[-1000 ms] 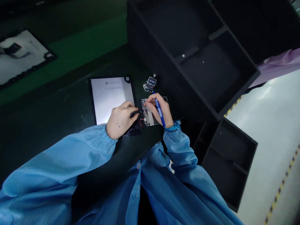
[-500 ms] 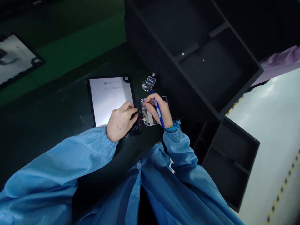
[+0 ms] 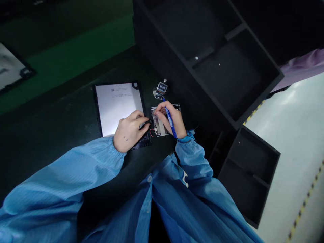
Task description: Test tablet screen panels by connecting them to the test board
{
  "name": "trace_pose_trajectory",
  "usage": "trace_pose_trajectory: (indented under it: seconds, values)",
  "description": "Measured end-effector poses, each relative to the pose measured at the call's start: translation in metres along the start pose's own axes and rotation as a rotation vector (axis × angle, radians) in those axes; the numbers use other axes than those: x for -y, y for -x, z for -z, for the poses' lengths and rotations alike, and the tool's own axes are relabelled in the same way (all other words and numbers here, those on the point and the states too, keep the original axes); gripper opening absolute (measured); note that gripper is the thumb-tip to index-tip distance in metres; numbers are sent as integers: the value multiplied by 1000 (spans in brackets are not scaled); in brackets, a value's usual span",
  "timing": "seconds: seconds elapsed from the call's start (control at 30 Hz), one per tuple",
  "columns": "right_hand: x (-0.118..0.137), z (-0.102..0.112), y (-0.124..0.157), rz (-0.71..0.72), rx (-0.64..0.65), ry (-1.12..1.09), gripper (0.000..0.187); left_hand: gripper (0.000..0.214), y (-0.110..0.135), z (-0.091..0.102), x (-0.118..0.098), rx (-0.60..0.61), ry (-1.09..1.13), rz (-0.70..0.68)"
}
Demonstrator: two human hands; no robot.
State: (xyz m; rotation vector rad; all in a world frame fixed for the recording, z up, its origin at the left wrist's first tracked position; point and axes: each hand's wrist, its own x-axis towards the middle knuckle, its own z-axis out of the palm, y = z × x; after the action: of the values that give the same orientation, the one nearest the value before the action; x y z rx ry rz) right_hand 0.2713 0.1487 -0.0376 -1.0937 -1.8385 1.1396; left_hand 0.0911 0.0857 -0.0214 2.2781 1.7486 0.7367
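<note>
A flat device panel [image 3: 118, 104] with a black frame and a pale, printed face lies on the dark table. My left hand [image 3: 130, 130] rests over its lower right part, thumb and fingers drawn together at the right edge; what is between them is too small to make out. Right of the panel lies a circuit board [image 3: 159, 127] with a pale strip and a red wire loop [image 3: 152, 132]. Over this board, my right hand [image 3: 176, 119] is closed with a blue pen [image 3: 170, 119] slanting through it. Its fingertips are at the board's upper left.
Just above the board stands a metal tally counter [image 3: 161, 88]. Large black divided trays [image 3: 227, 74] rise at the right, with a lower one [image 3: 249, 172] beneath. Another panel [image 3: 10, 67] lies at the far left. A person's pink sleeve [image 3: 301, 69] shows at the right edge.
The whole view has shifted slightly, and the far-left panel sits further out of frame. Both hands stay in nearly the same places, the pen still in my right hand.
</note>
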Motion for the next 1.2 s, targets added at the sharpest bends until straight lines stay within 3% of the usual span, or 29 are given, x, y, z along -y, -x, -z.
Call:
trace_pose_trajectory:
  seconds: [0.27, 0.47, 0.57, 0.7, 0.8, 0.87, 0.93, 1.03, 1.1, 1.2]
  values:
    - [-2, 0, 0, 21, 4, 1, 5, 16, -1, -3, 0, 3, -5, 6]
    - [-3, 9, -3, 62, 164, -9, 27, 15, 0, -4, 0, -16, 1, -19]
    - [0, 8, -4, 54, 200, 52, 27, 15, 0, -7, 0, -12, 4, -19]
    - [1, 0, -7, 87, 154, 213, 22, 16, -4, -7, -5, 63, 1, 50]
    - [3, 1, -7, 56, 73, 166, 8, 21, -7, 10, -2, 116, 88, 96]
    - [8, 9, -3, 21, 58, 82, 22, 37, -3, 33, 10, 95, 248, 153]
    - [16, 18, 5, 75, 165, 117, 32, 52, 9, 61, 29, 51, 441, 302]
    - [28, 23, 18, 217, 424, 364, 100, 60, 31, 97, 59, 17, 634, 669]
    - [33, 17, 23, 243, 499, 512, 132, 62, 44, 110, 69, 12, 769, 875]
    - [32, 4, 24, 255, 546, 580, 145, 55, 51, 113, 70, 1, 986, 1007]
